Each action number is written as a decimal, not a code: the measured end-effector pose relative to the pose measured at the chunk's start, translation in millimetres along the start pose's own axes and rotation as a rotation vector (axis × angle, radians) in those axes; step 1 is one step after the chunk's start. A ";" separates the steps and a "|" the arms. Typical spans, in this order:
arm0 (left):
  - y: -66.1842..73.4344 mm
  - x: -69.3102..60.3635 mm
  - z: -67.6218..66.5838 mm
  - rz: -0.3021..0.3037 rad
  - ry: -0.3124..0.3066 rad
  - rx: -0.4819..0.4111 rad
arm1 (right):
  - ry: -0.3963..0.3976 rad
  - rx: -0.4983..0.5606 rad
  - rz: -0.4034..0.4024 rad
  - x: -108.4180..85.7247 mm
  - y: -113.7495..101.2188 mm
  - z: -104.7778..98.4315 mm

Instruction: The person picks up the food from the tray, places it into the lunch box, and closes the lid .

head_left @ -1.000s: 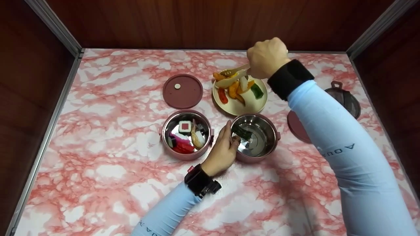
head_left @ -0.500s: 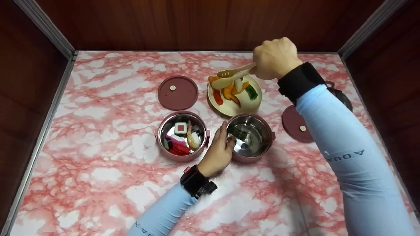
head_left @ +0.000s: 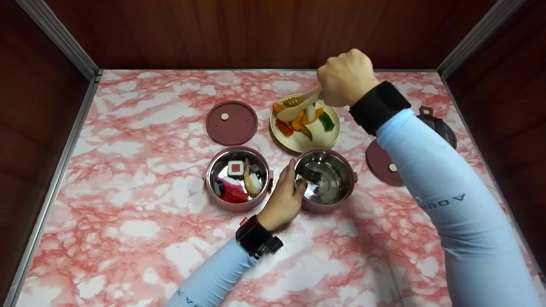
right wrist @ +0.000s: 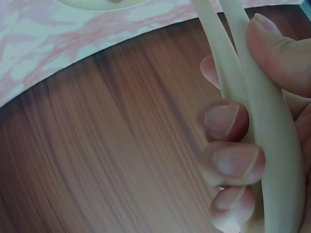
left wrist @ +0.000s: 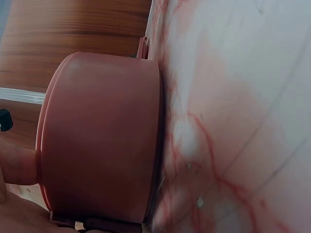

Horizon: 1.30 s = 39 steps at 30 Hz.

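Observation:
My right hand (head_left: 347, 79) grips a pair of beige tongs (head_left: 294, 111) over the far left part of a cream plate (head_left: 318, 140). The tongs' ends are at the orange vegetable pieces; whether they pinch one is unclear. In the right wrist view, curled fingers (right wrist: 233, 160) and thumb wrap the tongs' handles (right wrist: 274, 141). My left hand (head_left: 281, 204) holds the left rim of a pink steel-lined bowl (head_left: 326, 208), thumb inside, fingers outside. Dark green food (head_left: 309, 174) lies in that bowl. The left wrist view shows the bowl's outer wall (left wrist: 102, 131).
Left of my left hand stands a matching bowl (head_left: 236, 207) with a sushi roll (head_left: 235, 168) and other food pieces. A round lid (head_left: 232, 132) lies behind it. Another lid (head_left: 381, 164) and a dark mesh strainer (head_left: 445, 132) are at right, partly behind my right arm.
The head view has shifted slightly. My right hand has moved a little left with the tongs, which sit slightly lower over the orange pieces. My left hand stays on the bowl.

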<state>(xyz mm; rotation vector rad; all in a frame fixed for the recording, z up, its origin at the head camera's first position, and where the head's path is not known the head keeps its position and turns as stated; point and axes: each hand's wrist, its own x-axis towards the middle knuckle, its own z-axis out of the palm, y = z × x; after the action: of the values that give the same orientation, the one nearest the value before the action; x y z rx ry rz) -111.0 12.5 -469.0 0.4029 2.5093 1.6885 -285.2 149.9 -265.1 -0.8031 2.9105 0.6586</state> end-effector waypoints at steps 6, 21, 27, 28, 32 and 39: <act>-2.1 1.0 -1.8 0.002 0.005 -0.006 | 0.012 0.022 0.019 -11.3 13.3 -5.0; -6.8 6.6 -7.5 0.009 0.005 -0.012 | 0.029 0.077 0.068 -32.2 40.4 -3.1; -7.0 7.0 -7.9 0.012 0.002 -0.020 | 0.040 0.145 0.094 -54.9 59.2 -1.8; -7.3 7.1 -7.8 0.015 0.002 -0.019 | 0.052 0.156 0.099 -60.6 61.9 -1.8; -7.8 6.6 -7.8 0.021 0.001 -0.012 | 0.142 0.195 0.120 -93.4 67.3 1.4; -5.4 4.5 -10.4 -0.012 -0.021 -0.037 | 0.403 0.194 0.103 -166.0 55.3 23.0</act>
<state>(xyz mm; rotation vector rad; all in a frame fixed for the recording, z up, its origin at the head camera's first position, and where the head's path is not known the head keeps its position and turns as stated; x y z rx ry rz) -118.6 2.5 -469.6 0.3997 2.4570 1.7139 -170.9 281.7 -238.2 -0.8525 3.3255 0.2304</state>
